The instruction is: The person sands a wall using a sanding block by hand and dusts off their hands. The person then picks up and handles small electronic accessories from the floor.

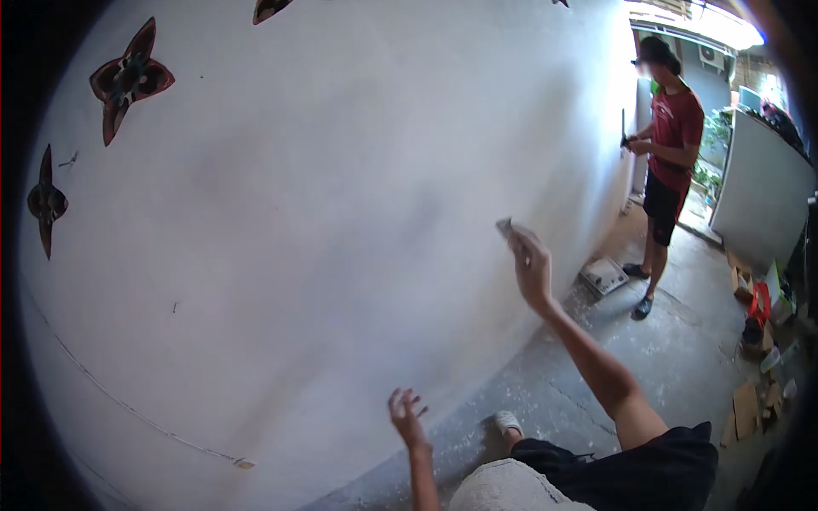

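My right hand (532,260) is raised against the white wall (341,170), its fingers closed on a small, flat greyish piece (504,226) that sticks out past the fingertips at the wall surface. Lower and to the left, my left hand (409,416) is held up near the wall with its fingers apart and slightly curled, and nothing shows in it. What exactly the greyish piece is cannot be made out.
Another person (673,128) in a red shirt stands at the right by the wall, holding a dark object. A tray (604,277) lies on the floor near their feet. Cardboard (745,410) lies at right. Dark star-shaped decorations (132,79) and a cord (128,402) are on the wall.
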`<state>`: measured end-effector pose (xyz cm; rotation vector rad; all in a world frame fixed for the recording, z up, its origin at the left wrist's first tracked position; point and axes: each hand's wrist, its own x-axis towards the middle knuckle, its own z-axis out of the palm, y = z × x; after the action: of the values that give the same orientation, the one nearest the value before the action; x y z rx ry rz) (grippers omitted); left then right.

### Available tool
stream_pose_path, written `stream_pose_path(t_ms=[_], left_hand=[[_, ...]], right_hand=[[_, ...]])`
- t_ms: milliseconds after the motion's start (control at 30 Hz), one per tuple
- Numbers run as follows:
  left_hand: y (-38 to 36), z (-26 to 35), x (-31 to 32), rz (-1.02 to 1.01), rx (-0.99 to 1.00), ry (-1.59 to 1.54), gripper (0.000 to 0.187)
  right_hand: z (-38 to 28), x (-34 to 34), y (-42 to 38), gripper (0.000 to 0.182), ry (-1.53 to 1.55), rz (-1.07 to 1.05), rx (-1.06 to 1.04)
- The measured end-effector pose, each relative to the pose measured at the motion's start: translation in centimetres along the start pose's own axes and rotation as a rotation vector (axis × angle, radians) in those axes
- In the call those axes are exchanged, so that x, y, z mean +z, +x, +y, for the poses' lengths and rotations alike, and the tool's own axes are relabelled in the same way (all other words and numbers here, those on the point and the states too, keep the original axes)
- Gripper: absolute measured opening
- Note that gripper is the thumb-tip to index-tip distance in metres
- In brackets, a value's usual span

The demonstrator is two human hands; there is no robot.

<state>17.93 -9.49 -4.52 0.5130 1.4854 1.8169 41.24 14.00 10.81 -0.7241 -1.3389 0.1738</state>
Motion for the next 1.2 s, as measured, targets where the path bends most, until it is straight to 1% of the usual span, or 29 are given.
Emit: stream_pose_path(t_ms=[67, 133, 200, 267, 300, 367, 400, 433, 467, 500, 533, 567, 600, 667, 700, 733, 800, 867, 900, 967, 1000, 1067, 1100, 1167, 1200], left_hand=[[3.3, 1.8, -1.7, 0.127, 0.122, 0.002, 0.047], [5.8, 5.4, -2.8, 0.243, 0.259, -0.021, 0.042], [8.3, 8.9, -4.2, 0.373, 0.331, -0.057, 0.041], [10.1, 11.9, -5.5, 0.498, 0.386, -0.075, 0.042], [10.5, 13.0, -5.8, 0.523, 0.458, -0.077, 0.043], [11.1, 14.6, -6.0, 0.586, 0.514, -0.093, 0.045], [11.4, 14.6, -6.2, 0.613, 0.531, -0.094, 0.046], [12.1, 14.1, -6.4, 0.630, 0.528, -0.091, 0.046], [12.8, 13.1, -6.5, 0.679, 0.488, -0.123, 0.046], [13.2, 12.2, -6.8, 0.726, 0.446, -0.151, 0.046], [13.3, 11.4, -7.5, 0.735, 0.438, -0.141, 0.046], [13.6, 10.6, -8.1, 0.741, 0.390, -0.170, 0.049], [14.1, 9.8, -8.7, 0.744, 0.345, -0.204, 0.052], [14.5, 9.8, -11.5, 0.776, 0.345, -0.161, 0.054], [14.9, 10.1, -13.4, 0.819, 0.378, -0.130, 0.054], [15.6, 10.9, -14.8, 0.861, 0.409, -0.105, 0.053], [16.2, 13.1, -18.3, 0.888, 0.518, -0.080, 0.049], [16.0, 17.7, -19.1, 0.966, 0.619, -0.018, 0.043], [16.0, 19.6, -19.8, 0.959, 0.616, -0.010, 0.043], [16.3, 23.3, -21.2, 0.943, 0.769, 0.046, 0.048], [16.7, 25.3, -21.6, 0.926, 0.768, 0.047, 0.048], [17.5, 28.8, -22.0, 0.972, 0.979, 0.189, 0.041], [18.2, 30.4, -22.5, 0.952, 0.982, 0.184, 0.041], [19.6, 33.2, -23.4, 0.859, 1.224, 0.322, 0.042], [20.3, 34.4, -23.4, 0.841, 1.216, 0.322, 0.042]], right_hand=[[0.7, 2.2, 5.3, 0.023, -0.051, -0.067, 0.078], [2.7, 5.1, 10.7, 0.029, -0.022, -0.064, -0.082], [4.3, 8.6, 16.8, 0.032, -0.010, -0.052, -0.295], [4.5, 12.5, 23.1, 0.034, -0.028, 0.010, -0.407], [4.1, 14.5, 26.1, 0.034, -0.008, 0.008, -0.422], [2.7, 19.2, 29.9, 0.037, -0.090, 0.097, -0.570], [1.8, 21.6, 30.4, 0.037, 0.023, 0.006, -0.574], [0.8, 24.2, 30.3, 0.037, 0.128, -0.089, -0.572], [-0.7, 27.1, 28.7, 0.039, 0.141, -0.045, -0.661], [-2.8, 29.4, 26.6, 0.042, 0.095, 0.068, -0.655], [-4.2, 30.3, 24.7, 0.043, 0.103, 0.056, -0.677], [-4.3, 31.6, 22.6, 0.046, 0.018, 0.003, -0.779], [-4.7, 31.8, 21.2, 0.046, 0.022, 0.001, -0.783], [-6.4, 31.3, 19.1, 0.052, 0.010, -0.188, -0.787], [-6.4, 30.7, 20.0, 0.057, 0.012, -0.220, -0.844], [-6.3, 30.5, 21.1, 0.057, 0.009, -0.218, -0.849], [-6.2, 30.6, 23.4, 0.058, -0.298, -0.138, -0.951], [-5.6, 31.8, 27.6, 0.059, -0.295, -0.033, -0.949], [-6.4, 32.2, 28.5, 0.059, -0.303, -0.035, -0.942], [-8.8, 32.7, 29.1, 0.055, -0.100, 0.067, -0.710], [-9.6, 33.5, 28.3, 0.055, -0.116, 0.073, -0.707], [-11.7, 35.7, 26.2, 0.060, -0.185, 0.132, -0.666], [-13.4, 36.2, 24.5, 0.061, -0.140, 0.101, -0.682], [-16.5, 37.4, 19.5, 0.067, -0.191, 0.015, -0.736], [-17.9, 37.3, 16.8, 0.068, -0.190, -0.067, -0.775]])
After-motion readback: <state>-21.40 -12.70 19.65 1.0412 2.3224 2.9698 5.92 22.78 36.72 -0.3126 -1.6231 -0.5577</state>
